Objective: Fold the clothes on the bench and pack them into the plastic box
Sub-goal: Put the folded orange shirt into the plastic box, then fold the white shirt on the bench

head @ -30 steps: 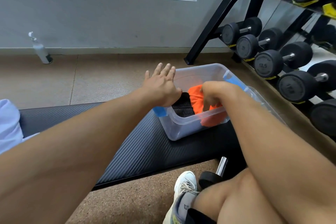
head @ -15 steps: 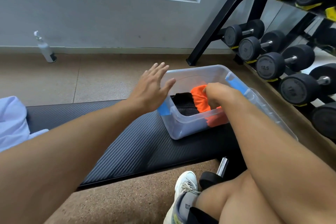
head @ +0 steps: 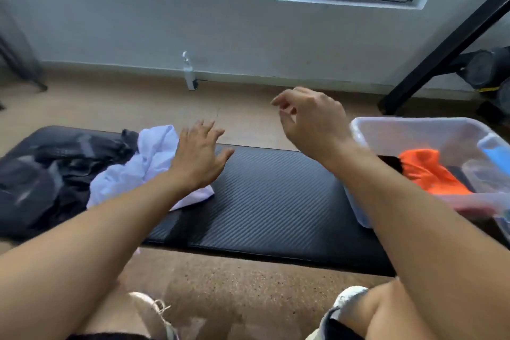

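Observation:
The black padded bench (head: 276, 196) runs across the view. At its right end stands the clear plastic box (head: 408, 130), with an orange garment (head: 430, 171) and a dark one beside it inside. A crumpled white shirt (head: 149, 163) lies on the bench left of centre, next to a heap of black clothes (head: 55, 168). My left hand (head: 198, 157) hovers with spread fingers over the white shirt's right edge, holding nothing. My right hand (head: 311, 121) hangs in the air left of the box, fingers loosely curled and empty.
A white spray bottle (head: 189, 72) stands on the floor by the wall. A black rack leg (head: 441, 55) with dumbbells (head: 485, 69) slants at the right. My knees and white shoes (head: 347, 298) are below the bench's front edge.
My right hand has come out of the box, leaving the orange garment inside. Both hands and my view have swung left toward the clothes pile; my left hand now reaches the white shirt.

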Demonstrator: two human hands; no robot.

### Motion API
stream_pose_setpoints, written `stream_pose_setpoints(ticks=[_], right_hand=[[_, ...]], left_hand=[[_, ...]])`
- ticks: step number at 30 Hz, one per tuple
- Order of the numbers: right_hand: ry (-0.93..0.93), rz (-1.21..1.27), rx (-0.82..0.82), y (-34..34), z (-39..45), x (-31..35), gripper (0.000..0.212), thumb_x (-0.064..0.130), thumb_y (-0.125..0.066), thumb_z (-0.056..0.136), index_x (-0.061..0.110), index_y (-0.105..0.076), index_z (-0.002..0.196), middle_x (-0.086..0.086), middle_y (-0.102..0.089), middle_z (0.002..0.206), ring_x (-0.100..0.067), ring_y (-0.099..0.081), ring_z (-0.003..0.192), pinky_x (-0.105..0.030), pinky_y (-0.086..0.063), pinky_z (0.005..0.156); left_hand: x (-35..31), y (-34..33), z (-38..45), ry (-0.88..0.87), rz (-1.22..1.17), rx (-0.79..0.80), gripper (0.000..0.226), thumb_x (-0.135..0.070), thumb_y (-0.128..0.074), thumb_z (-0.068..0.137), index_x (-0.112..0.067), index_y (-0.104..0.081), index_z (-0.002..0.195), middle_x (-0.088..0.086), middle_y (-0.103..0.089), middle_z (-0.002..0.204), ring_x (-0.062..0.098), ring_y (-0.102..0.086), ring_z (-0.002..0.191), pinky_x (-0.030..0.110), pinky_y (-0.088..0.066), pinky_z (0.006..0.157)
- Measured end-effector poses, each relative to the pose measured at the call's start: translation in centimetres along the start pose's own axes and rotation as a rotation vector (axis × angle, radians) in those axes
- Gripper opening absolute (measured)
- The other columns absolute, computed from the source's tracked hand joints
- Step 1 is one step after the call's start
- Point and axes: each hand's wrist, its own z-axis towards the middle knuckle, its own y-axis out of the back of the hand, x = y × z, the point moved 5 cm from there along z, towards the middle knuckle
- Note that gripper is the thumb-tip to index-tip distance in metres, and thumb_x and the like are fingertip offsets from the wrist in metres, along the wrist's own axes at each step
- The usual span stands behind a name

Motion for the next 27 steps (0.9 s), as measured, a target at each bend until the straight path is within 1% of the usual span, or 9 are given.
stream_pose_setpoints(ticks=[4,8,11,14,16,19,23,25,27], right_hand=[[0.121,0.052,0.362,-7.4,-0.5,4.3,0.037,0.028,-0.062,0.093,0.033,-0.059,0.13,0.01,-0.063,0.127,-0.016,-0.064,0.11,-0.039,-0.052,0.091],[0.202,0.049,0.549,-11.5,-1.5,6.6,0.047,0.029,-0.061,0.094,0.033,-0.052,0.14,0.009,-0.055,0.136,-0.017,-0.06,0.115,-0.04,-0.051,0.093],[0.223,0.095,0.586,-13.1,-1.9,7.3,0.052,0.034,-0.06,0.094,0.031,-0.047,0.145,0.008,-0.051,0.142,-0.017,-0.059,0.12,-0.038,-0.05,0.095],[0.234,0.112,0.626,-14.7,-2.6,8.0,0.062,0.043,-0.06,0.095,0.033,-0.036,0.151,0.009,-0.043,0.149,-0.016,-0.052,0.128,-0.039,-0.048,0.098],[0.261,0.116,0.647,-15.7,-3.1,8.5,0.07,0.047,-0.059,0.096,0.033,-0.027,0.155,0.008,-0.039,0.151,-0.017,-0.049,0.13,-0.037,-0.046,0.095],[0.26,0.147,0.619,-16.7,-3.0,8.8,0.075,0.042,-0.061,0.096,0.031,-0.02,0.158,0.005,-0.039,0.149,-0.019,-0.047,0.13,-0.034,-0.044,0.091],[0.147,0.201,0.581,-17.2,-2.0,8.0,0.085,0.022,-0.065,0.09,0.035,-0.016,0.157,0.004,-0.035,0.148,-0.02,-0.045,0.128,-0.037,-0.049,0.085],[0.109,0.227,0.557,-16.6,-1.6,7.0,0.081,0.017,-0.065,0.087,0.039,-0.025,0.154,0.006,-0.034,0.149,-0.019,-0.04,0.13,-0.039,-0.05,0.088],[0.155,0.134,0.552,-16.1,-1.2,6.0,0.058,0.016,-0.062,0.087,0.035,-0.047,0.14,0.006,-0.04,0.147,-0.02,-0.038,0.13,-0.038,-0.048,0.093]], left_hand=[[6.5,1.5,-2.1,0.306,0.188,-0.028,0.066,-0.06,-0.047,0.094,-0.024,-0.039,0.148,0.007,-0.017,0.165,0.03,0.003,0.154,0.065,0.008,0.116],[10.2,2.0,-3.7,0.512,0.165,0.102,0.069,-0.06,-0.046,0.093,-0.025,-0.031,0.151,0.008,-0.014,0.165,0.035,0.003,0.152,0.067,0.006,0.115],[11.5,1.9,-4.0,0.418,0.231,0.058,0.049,-0.04,-0.054,0.092,-0.023,-0.05,0.138,0.01,-0.05,0.143,0.031,-0.034,0.138,0.048,-0.011,0.116],[12.7,2.5,-3.8,0.386,0.15,-0.072,0.037,-0.017,-0.056,0.083,-0.033,-0.064,0.116,-0.001,-0.071,0.112,0.026,-0.052,0.114,0.026,-0.015,0.093],[12.2,2.6,-3.5,0.361,0.055,-0.101,0.03,-0.016,-0.057,0.085,-0.032,-0.067,0.108,-0.003,-0.075,0.103,0.026,-0.059,0.106,0.024,-0.02,0.089],[9.2,2.6,-3.7,0.281,-0.125,-0.094,0.024,-0.022,-0.064,0.088,-0.028,-0.069,0.11,-0.005,-0.076,0.102,0.024,-0.068,0.099,0.034,-0.048,0.089],[5.8,2.6,-4.3,0.156,-0.337,-0.093,0.039,-0.025,-0.072,0.085,-0.034,-0.064,0.122,-0.01,-0.075,0.095,0.009,-0.07,0.087,0.028,-0.052,0.082],[4.9,2.1,-4.7,0.129,-0.451,-0.054,0.042,-0.023,-0.074,0.086,-0.031,-0.061,0.125,-0.01,-0.076,0.093,0.002,-0.069,0.081,0.018,-0.051,0.077],[4.5,1.9,-4.7,0.107,-0.539,-0.043,0.036,-0.021,-0.073,0.088,-0.027,-0.063,0.122,-0.009,-0.076,0.094,-0.002,-0.068,0.084,0.014,-0.051,0.076]])
